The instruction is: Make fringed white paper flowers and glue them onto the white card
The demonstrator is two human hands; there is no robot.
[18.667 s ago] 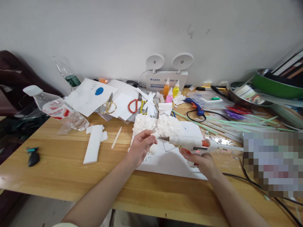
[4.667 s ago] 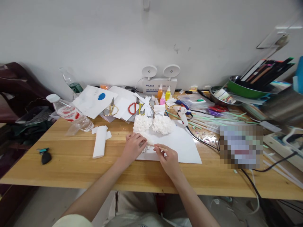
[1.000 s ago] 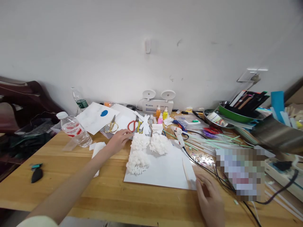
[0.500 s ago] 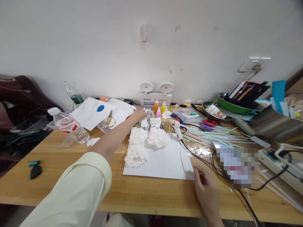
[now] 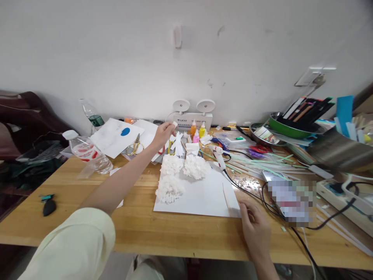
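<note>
My left hand (image 5: 164, 134) is raised over the back of the table, its fingers pinched on a small piece of white paper (image 5: 175, 124). Just beneath it lies a pile of cut white paper strips (image 5: 178, 144). Resting on the table by the front right corner of a white sheet (image 5: 201, 198) is my right hand (image 5: 255, 229), fingers curled in; whatever may be inside them is hidden. A long narrow paper strip (image 5: 229, 198) lies beside its thumb. Three ruffled white paper clumps stand on the sheet, one of them at the front left (image 5: 169, 189).
A white glue gun (image 5: 218, 156) rests at the sheet's back right, its black cable running past a phone (image 5: 293, 202). Small paint bottles (image 5: 196, 136), gold scissors (image 5: 135, 147) and a water bottle (image 5: 91, 153) stand or lie around. Pale sticks (image 5: 250, 166) cover the right side.
My left hand has lifted from the paper pile and drawn slightly back to the left, with a small white piece now in its fingers. My right hand has stayed in place.
</note>
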